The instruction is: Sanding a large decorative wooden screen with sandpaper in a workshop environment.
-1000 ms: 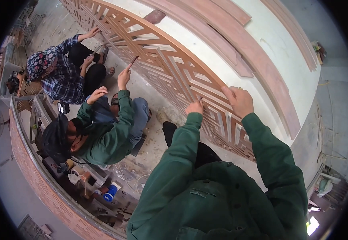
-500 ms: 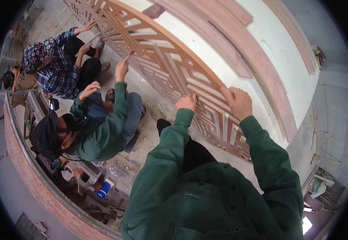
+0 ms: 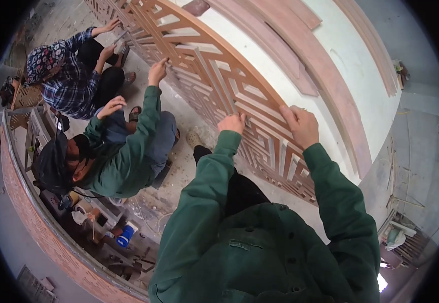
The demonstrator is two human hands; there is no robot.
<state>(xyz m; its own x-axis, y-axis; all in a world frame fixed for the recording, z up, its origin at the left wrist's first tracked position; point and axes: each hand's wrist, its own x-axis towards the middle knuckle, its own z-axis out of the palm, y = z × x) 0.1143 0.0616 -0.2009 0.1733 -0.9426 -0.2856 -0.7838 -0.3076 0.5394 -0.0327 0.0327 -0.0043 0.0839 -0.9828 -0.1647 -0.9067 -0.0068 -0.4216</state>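
A brown wooden lattice panel [image 3: 239, 59] with cut-out geometric openings stands on edge in front of me, running from the far left toward me. My right hand [image 3: 302, 125] is closed over its top rail, with the fingers laid along the edge. Lower on the openwork face, my left hand [image 3: 231, 123] is held in a fist against the slats. A small greyish bit shows beside its knuckles, but what the fist holds is hidden.
Left of the panel crouches a person in a green jacket [image 3: 123, 169]; beyond is another in a plaid shirt [image 3: 73, 83]. Behind the panel, wooden strips [image 3: 325, 76] lie on a white surface [image 3: 376, 118]. Tools and a blue-and-white container [image 3: 125, 236] sit at lower left.
The view has shifted slightly. The green-jacketed person's raised hand has moved farther along the panel, away from me. My hands keep nearly the same places on it.
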